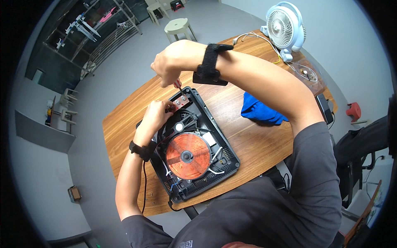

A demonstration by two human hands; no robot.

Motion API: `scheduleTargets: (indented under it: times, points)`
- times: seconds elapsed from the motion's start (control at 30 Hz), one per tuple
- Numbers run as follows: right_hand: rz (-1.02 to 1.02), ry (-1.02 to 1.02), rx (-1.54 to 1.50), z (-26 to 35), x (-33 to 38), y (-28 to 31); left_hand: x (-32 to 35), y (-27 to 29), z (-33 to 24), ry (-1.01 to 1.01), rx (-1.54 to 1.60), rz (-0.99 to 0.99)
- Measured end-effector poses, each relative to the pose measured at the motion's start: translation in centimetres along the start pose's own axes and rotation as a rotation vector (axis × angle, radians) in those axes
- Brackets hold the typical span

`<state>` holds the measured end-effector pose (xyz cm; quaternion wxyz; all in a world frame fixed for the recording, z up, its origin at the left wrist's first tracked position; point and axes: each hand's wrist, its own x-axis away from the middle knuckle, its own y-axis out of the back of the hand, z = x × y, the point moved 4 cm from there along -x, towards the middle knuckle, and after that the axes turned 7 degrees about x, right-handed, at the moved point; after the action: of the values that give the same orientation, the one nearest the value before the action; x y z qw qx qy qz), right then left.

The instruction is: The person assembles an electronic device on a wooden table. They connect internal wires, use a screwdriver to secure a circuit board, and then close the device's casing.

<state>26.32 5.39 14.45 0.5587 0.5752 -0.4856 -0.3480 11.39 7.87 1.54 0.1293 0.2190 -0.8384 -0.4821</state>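
Fingers of the right hand are closed around a screwdriver with a red collar; its handle is hidden inside the fist, and only the collar and thin shaft show below the knuckles. The tip comes down onto a small reddish bracket at the far end of an opened induction cooker, a black tray lying flat on the wooden table. Fingers of the left hand are curled against the near side of that bracket, pinching or steadying it; the fingertips themselves are covered by the knuckles, so the exact grip cannot be made out. Below the left fingers sits the round copper coil, with a small white block just to its right and thin wires running to the tray's near edge. Both wrists carry black straps. Right of the right-hand fingers, past the forearm, a crumpled blue cloth lies on the wood. Farther beyond stand a white desk fan and a clear plastic container whose contents are too small to tell. No label is legible on the cooker.
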Motion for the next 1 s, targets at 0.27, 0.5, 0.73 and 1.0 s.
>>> scheduleTargets:
  times: [0.27,0.5,0.73,1.0]
  points:
    - [0.13,-0.004,0.018,0.2,-0.4,0.3,-0.3,-0.1,0.3,0.01,0.034,-0.014]
    - [0.165,0.009,0.03,0.0,-0.4,0.0,0.2,0.4,0.4,0.034,-0.021,0.042]
    - [0.135,-0.036,-0.092,-0.9,-0.3,-0.7,0.8,2.2,2.7,-0.024,0.077,0.142]
    - [0.104,-0.031,-0.117,-0.2,-0.9,-1.2,3.5,5.0,4.9,0.07,0.096,0.032]
